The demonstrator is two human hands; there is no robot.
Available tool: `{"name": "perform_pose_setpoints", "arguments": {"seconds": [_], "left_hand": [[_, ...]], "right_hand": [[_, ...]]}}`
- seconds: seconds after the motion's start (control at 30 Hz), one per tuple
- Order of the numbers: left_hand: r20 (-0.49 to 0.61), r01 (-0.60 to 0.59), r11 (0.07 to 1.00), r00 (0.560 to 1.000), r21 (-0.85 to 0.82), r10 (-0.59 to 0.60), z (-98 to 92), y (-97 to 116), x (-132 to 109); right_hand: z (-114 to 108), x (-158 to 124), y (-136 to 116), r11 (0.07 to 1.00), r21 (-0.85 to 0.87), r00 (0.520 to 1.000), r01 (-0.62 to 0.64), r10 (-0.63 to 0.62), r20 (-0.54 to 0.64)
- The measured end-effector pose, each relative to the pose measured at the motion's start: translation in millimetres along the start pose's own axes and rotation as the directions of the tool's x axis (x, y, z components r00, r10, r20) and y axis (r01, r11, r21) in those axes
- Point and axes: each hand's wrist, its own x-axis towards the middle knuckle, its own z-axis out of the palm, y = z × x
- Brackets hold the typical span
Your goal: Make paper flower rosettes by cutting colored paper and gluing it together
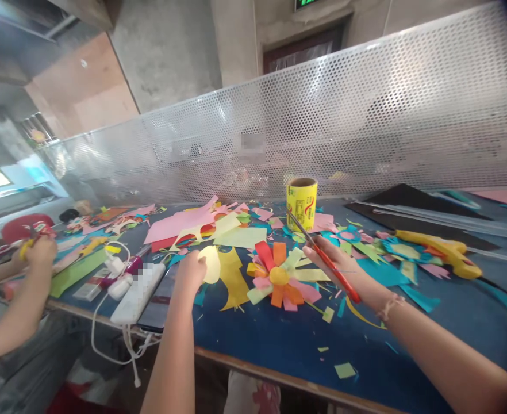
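My left hand (pixel 192 273) pinches a pale yellow rounded piece of paper (pixel 211 265) between thumb and fingers. A darker yellow paper scrap (pixel 233 279) with curved cut edges lies just right of it. In my right hand (pixel 348 269) is a pair of scissors (pixel 333 267) with red handles, its blades pointing up and to the left. Between my two hands a multicoloured paper flower (pixel 280 277) with a yellow centre lies on the blue table (pixel 271 339). My right fingers partly hide the scissors' handles.
A yellow tape roll (pixel 302 204) stands behind the flower. To the right lie a yellow glue gun (pixel 447 251) with a cord and clear sticks (pixel 434 217). A white power strip (pixel 138 293) with cables sits left. Beyond it, a co-worker's hands (pixel 38 253) hold yellow-handled scissors. A perforated metal screen (pixel 219 144) rises behind.
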Motion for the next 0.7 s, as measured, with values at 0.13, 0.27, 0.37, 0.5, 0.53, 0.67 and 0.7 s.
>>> {"name": "perform_pose_setpoints", "arguments": {"seconds": [0.13, 0.27, 0.37, 0.5, 0.53, 0.67, 0.7], "left_hand": [[0.009, 0.043, 0.998, 0.999, 0.045, -0.044, 9.1, 4, 0], [-0.009, -0.170, 0.982, 0.985, -0.079, 0.170, -0.8, 56, -3], [0.001, -0.362, 0.867, 0.923, -0.342, 0.385, -4.9, 104, 6], [-0.062, -0.436, 0.669, 0.861, -0.602, 0.505, 17.3, 147, 24], [-0.077, -0.417, 0.645, 0.870, -0.640, 0.486, 27.3, 151, 27], [-0.144, -0.333, 0.650, 0.934, -0.683, 0.328, 65.5, 144, 31], [-0.158, -0.339, 0.644, 0.933, -0.685, 0.324, 71.3, 139, 31]], "right_hand": [[2, 1, 4, 1.000, -0.008, 1.000, 0.020, -0.020, -0.013], [2, 1, 1, 1.000, -0.027, 1.000, 0.011, -0.011, -0.002], [1, 1, 0, 1.000, -0.013, 1.000, 0.016, -0.016, -0.015], [-2, 3, 4, 0.997, -0.040, 0.992, 0.059, -0.064, -0.110], [-3, 4, 6, 0.996, -0.066, 0.990, 0.062, -0.070, -0.126], [-5, 4, 8, 0.986, -0.161, 0.991, 0.046, -0.066, -0.118], [-5, 4, 7, 0.983, -0.177, 0.993, 0.040, -0.059, -0.105]]}}
